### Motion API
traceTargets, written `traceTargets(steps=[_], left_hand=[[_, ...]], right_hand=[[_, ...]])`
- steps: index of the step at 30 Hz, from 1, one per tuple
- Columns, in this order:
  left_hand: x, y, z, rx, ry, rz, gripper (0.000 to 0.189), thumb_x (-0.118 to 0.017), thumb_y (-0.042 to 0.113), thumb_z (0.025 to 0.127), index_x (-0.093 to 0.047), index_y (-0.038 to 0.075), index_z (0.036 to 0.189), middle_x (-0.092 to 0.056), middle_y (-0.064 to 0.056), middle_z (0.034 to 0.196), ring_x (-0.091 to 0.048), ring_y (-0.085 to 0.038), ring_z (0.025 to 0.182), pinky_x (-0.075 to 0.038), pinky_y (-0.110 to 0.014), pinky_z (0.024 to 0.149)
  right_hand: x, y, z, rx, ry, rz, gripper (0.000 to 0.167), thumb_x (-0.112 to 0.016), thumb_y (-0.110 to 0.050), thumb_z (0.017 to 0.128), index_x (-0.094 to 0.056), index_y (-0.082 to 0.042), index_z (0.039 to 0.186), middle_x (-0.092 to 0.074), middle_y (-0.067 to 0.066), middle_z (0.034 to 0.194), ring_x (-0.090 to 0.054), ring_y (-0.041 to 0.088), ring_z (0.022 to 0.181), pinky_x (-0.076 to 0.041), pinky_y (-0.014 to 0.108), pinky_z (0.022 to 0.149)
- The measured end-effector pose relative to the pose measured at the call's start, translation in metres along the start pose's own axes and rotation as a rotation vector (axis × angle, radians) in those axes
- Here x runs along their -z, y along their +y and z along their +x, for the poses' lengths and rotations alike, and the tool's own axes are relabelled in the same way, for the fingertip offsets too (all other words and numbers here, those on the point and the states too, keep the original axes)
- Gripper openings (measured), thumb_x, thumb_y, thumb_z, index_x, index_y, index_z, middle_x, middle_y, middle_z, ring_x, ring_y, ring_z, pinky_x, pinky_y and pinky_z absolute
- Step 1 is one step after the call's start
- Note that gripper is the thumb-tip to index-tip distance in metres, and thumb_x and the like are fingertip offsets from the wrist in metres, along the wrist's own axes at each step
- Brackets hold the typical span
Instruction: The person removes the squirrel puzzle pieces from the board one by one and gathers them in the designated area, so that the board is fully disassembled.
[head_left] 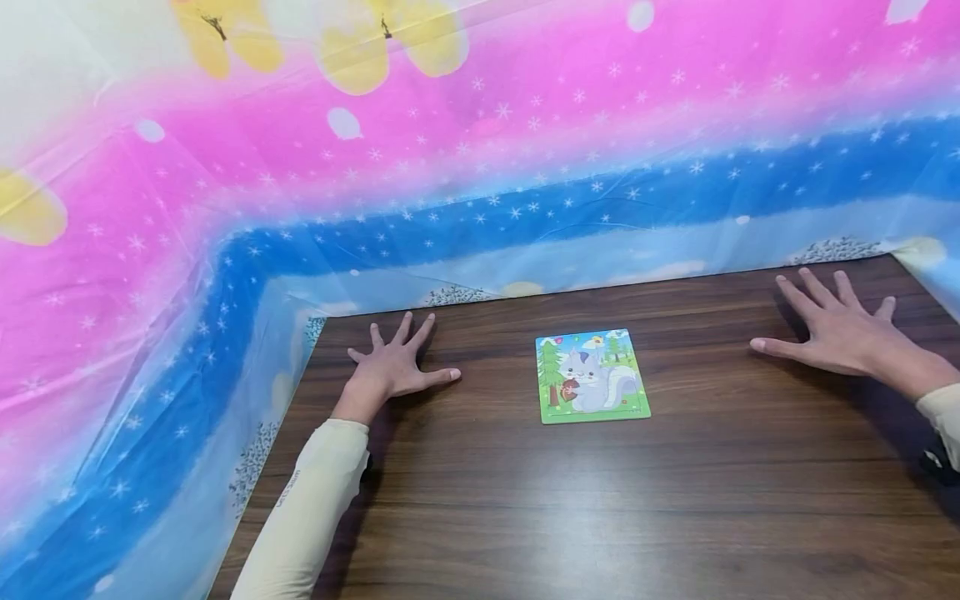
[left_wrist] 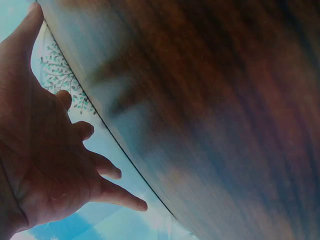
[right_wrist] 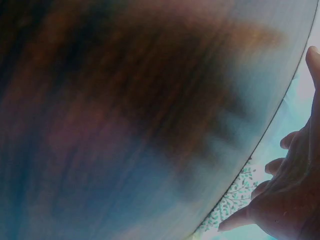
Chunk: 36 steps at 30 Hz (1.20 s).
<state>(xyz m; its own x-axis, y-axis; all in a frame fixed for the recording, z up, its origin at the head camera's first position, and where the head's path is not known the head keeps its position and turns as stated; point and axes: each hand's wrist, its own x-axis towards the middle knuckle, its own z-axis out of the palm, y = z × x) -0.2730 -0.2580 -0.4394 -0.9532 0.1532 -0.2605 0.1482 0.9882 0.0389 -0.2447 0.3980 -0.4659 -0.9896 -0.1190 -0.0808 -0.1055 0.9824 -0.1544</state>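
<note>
A square picture puzzle [head_left: 592,377] showing a grey squirrel with a nut among trees lies flat on the brown wooden table [head_left: 570,500]. To its left, my left hand [head_left: 393,362] is held over the table with fingers spread wide and nothing in it. My right hand [head_left: 840,333] is spread the same way on the right side, also holding nothing. Both hands are well apart from the puzzle. In the left wrist view the left palm [left_wrist: 45,165] shows above the tabletop, and the right wrist view has the right hand [right_wrist: 295,185] at its edge.
A cloth [head_left: 450,150] printed in pink, blue and white with snowflakes and yellow shapes hangs behind the table and along its left side. The table's back edge meets this cloth. Cream sleeves [head_left: 322,483] cover my forearms, and a dark band [head_left: 937,462] sits at the right wrist.
</note>
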Motion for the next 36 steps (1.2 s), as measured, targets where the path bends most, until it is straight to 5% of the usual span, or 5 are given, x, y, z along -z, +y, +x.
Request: traceTargets(steps=[15, 22, 28, 36], left_hand=[[0.0, 0.01, -0.004, -0.053, 0.1, -0.006, 0.117, -0.048, 0.098, 0.08, -0.003, 0.04, 0.171, -0.003, -0.008, 0.181, -0.011, -0.062, 0.158, -0.014, -0.095, 0.106], [0.004, 0.041, -0.005, -0.163, 0.084, -0.018, 0.111, -0.052, 0.091, 0.085, -0.004, 0.039, 0.171, -0.011, -0.002, 0.181, -0.021, -0.05, 0.162, -0.015, -0.09, 0.113], [0.005, 0.07, -0.008, -0.273, 0.07, -0.034, 0.106, -0.056, 0.086, 0.089, -0.01, 0.039, 0.171, -0.014, 0.005, 0.18, -0.021, -0.037, 0.165, -0.021, -0.084, 0.118], [0.003, 0.112, -0.013, -0.401, -0.065, -0.105, 0.101, -0.05, 0.08, 0.096, -0.006, 0.031, 0.172, -0.011, 0.009, 0.18, -0.014, -0.025, 0.168, -0.015, -0.074, 0.127]], right_hand=[[0.009, -0.019, 0.012, 0.085, -0.024, 0.005, 0.112, -0.054, -0.078, 0.095, -0.004, -0.014, 0.172, 0.003, 0.023, 0.178, 0.003, 0.058, 0.16, 0.0, 0.096, 0.104], [0.008, -0.058, 0.005, 0.188, -0.045, 0.017, 0.105, -0.059, -0.073, 0.096, -0.02, -0.01, 0.171, -0.014, 0.025, 0.176, -0.014, 0.054, 0.16, -0.013, 0.085, 0.116], [0.01, -0.105, -0.004, 0.359, 0.0, 0.087, 0.095, -0.065, -0.067, 0.097, -0.033, -0.012, 0.167, -0.025, 0.023, 0.174, -0.025, 0.05, 0.159, -0.025, 0.073, 0.123], [0.0, -0.151, -0.011, 0.422, -0.019, 0.169, 0.078, -0.055, -0.062, 0.105, -0.041, -0.013, 0.164, -0.035, 0.017, 0.172, -0.036, 0.043, 0.157, -0.038, 0.066, 0.12]])
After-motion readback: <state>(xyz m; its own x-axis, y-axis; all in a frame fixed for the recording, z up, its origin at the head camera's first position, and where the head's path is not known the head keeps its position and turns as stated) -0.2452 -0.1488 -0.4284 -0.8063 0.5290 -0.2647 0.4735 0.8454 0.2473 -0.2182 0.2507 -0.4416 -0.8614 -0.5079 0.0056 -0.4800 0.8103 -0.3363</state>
